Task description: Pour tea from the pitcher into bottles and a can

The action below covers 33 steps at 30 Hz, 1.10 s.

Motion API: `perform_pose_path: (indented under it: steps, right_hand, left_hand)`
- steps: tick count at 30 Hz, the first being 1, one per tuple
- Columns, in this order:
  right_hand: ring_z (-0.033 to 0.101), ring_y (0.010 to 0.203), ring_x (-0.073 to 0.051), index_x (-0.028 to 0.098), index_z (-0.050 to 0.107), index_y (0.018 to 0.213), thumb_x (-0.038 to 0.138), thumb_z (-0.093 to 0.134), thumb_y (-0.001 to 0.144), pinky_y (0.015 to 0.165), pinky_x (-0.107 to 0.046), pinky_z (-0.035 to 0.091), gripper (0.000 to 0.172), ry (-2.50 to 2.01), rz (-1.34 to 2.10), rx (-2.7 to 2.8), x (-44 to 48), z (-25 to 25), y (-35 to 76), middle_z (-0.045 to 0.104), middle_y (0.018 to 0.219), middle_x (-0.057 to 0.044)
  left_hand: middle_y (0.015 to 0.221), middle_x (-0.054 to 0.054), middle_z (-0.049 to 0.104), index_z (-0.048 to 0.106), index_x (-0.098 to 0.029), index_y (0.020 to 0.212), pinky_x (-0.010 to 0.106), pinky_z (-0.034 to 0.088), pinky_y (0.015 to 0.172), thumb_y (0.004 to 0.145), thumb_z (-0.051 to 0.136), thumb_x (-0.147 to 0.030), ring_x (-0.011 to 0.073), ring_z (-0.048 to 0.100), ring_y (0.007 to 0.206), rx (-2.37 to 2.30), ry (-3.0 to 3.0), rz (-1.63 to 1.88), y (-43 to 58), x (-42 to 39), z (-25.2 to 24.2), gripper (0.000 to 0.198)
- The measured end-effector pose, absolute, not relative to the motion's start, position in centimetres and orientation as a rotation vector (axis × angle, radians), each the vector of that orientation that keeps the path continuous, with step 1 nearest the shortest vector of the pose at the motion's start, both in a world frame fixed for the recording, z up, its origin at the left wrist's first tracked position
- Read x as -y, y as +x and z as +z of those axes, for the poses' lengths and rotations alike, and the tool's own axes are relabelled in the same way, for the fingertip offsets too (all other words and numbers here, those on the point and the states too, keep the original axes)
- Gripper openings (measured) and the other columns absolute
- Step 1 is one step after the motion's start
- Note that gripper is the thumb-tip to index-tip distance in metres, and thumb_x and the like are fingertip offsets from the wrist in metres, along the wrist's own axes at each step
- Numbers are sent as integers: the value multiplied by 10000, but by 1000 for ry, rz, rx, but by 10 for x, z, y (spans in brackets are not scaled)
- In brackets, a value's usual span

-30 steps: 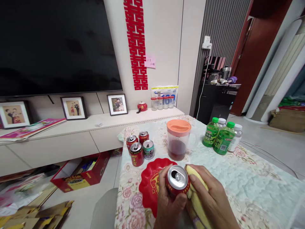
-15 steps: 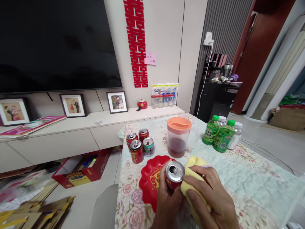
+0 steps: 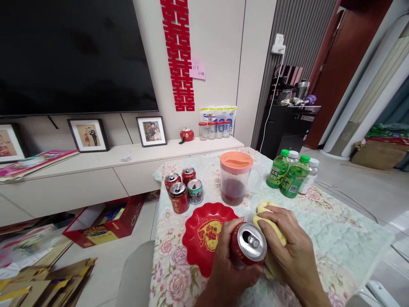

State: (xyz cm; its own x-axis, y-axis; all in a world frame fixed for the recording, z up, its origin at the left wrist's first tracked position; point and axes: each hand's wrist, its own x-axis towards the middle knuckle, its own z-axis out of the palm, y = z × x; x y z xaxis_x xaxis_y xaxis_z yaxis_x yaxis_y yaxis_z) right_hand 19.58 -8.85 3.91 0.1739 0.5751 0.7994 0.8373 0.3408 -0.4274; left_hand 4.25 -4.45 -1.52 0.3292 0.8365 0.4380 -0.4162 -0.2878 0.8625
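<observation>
My left hand (image 3: 225, 266) is wrapped round a red drink can (image 3: 252, 242), its opened top tilted up toward me. On the can's right side my right hand (image 3: 289, 245) grips a folded yellow cloth (image 3: 270, 224), pressed close to the can; the exact contact is hidden by the fingers. Just beyond the left hand lies a red scalloped plate (image 3: 194, 245) with a gold pattern. Several opened cans stand together at the back left of the table, among them a red can (image 3: 179, 199) and a green-and-silver can (image 3: 195, 192).
A pitcher (image 3: 235, 181) with an orange lid and dark liquid stands behind the plate. Green-labelled bottles (image 3: 292, 181) are grouped at right on the floral tablecloth (image 3: 335, 221). Left of the table are a red carton (image 3: 119, 228) and flattened cardboard (image 3: 60, 281) on the floor.
The can has come nearer to me and lower, turned so its top shows more. The cloth hand has shifted along its right side. The view has tilted slightly.
</observation>
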Motion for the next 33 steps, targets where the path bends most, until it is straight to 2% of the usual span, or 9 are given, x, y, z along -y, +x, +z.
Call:
perform_pose_path:
  steps: [4, 7, 11, 14, 19, 22, 28, 30, 33]
  right_hand:
    - [650, 1131, -154, 303, 714, 1091, 242, 608, 1066, 945, -265, 503, 125, -1330, -209, 1538, 93, 43, 191, 732, 1131, 1]
    - [648, 1108, -162, 294, 722, 1078, 232, 612, 1061, 912, -261, 514, 127, -1299, -199, 1543, 96, 47, 182, 716, 1108, -16]
    - [630, 1050, -179, 265, 725, 1033, 175, 621, 1027, 841, -256, 534, 139, -1226, -224, 1631, 96, 52, 168, 688, 1025, -43]
    - [600, 1012, -188, 243, 723, 1041, 119, 621, 987, 810, -272, 536, 169, -1173, -283, 1692, 95, 54, 161, 657, 1052, -66]
    - [588, 1057, -204, 232, 706, 1084, 105, 627, 989, 899, -330, 499, 177, -1174, -371, 1687, 91, 49, 165, 666, 1076, -72]
    - [601, 1066, -204, 241, 703, 1055, 155, 620, 1022, 909, -329, 493, 124, -1235, -354, 1625, 88, 42, 174, 688, 1042, -61]
    - [659, 1103, -176, 281, 717, 1069, 225, 618, 1047, 942, -302, 509, 116, -1328, -279, 1531, 82, 30, 193, 737, 1105, -18]
    - [672, 1075, -171, 288, 719, 1043, 241, 624, 1047, 925, -294, 517, 106, -1334, -260, 1521, 81, 29, 194, 751, 1081, -1]
    - [678, 1065, -178, 287, 726, 1048, 257, 626, 1052, 906, -298, 530, 104, -1331, -247, 1518, 80, 30, 187, 758, 1071, -5]
  left_hand:
    - [1245, 126, 755, 643, -229, 1358, 421, 629, 972, 708, 928, -625, 344, 745, 1115, -457, 1216, 1299, 43, 45, -19, 812]
    - [1270, 136, 750, 616, -214, 1354, 434, 606, 1008, 688, 930, -603, 361, 728, 1164, -577, 1155, 1317, 40, 41, -21, 832]
    - [1246, 106, 757, 575, -236, 1340, 440, 586, 1029, 736, 890, -527, 345, 720, 1178, -715, 1084, 1322, 35, 37, -13, 741]
    - [1233, 90, 753, 552, -248, 1350, 437, 587, 1022, 778, 852, -480, 335, 717, 1186, -735, 1035, 1310, 33, 37, -8, 687]
    - [1210, 84, 746, 576, -251, 1306, 448, 580, 1026, 725, 903, -425, 340, 707, 1171, -743, 1062, 1265, 35, 37, -10, 690]
    - [1178, 88, 737, 602, -244, 1267, 440, 595, 980, 698, 934, -496, 332, 717, 1108, -664, 1076, 1282, 39, 36, -16, 705]
    - [1126, 114, 760, 658, -219, 1297, 399, 626, 889, 607, 996, -609, 312, 742, 985, -425, 1112, 1311, 47, 42, -22, 861]
    - [1174, 136, 765, 664, -210, 1332, 406, 623, 927, 593, 1006, -608, 338, 746, 1043, -390, 1095, 1294, 48, 43, -25, 907]
    - [1311, 163, 740, 611, -215, 1429, 433, 595, 1028, 647, 992, -569, 382, 716, 1206, -419, 1033, 1278, 47, 41, -33, 939]
